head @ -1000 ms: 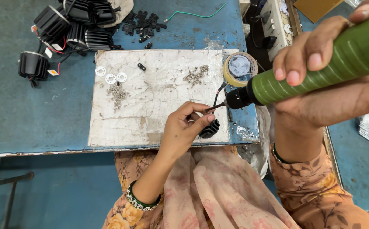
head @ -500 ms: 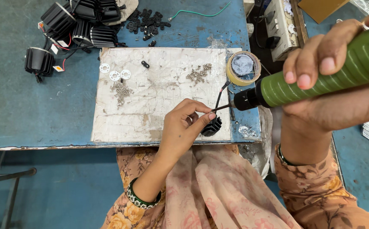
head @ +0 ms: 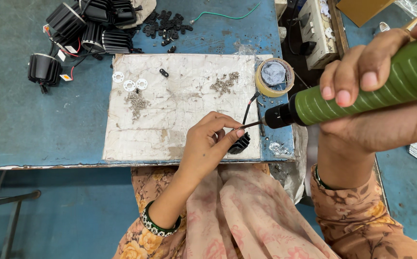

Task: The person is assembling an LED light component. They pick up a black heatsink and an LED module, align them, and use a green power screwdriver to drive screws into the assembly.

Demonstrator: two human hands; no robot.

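Blue workbench (head: 35,124) seen from above, with a worn white mat (head: 179,120) on it. At the mat's near right corner, the left hand (head: 208,144) pinches a small black finned part (head: 239,143) between thumb and fingertips, holding it down. The right hand (head: 376,96) is wrapped tightly around a green power screwdriver (head: 362,93), whose long axis runs right to left, its thin bit tip meeting the part just beside the left fingers. Loose screws (head: 136,101), white washers (head: 129,84), a tape roll (head: 274,76) and black housings (head: 88,26) lie farther back.
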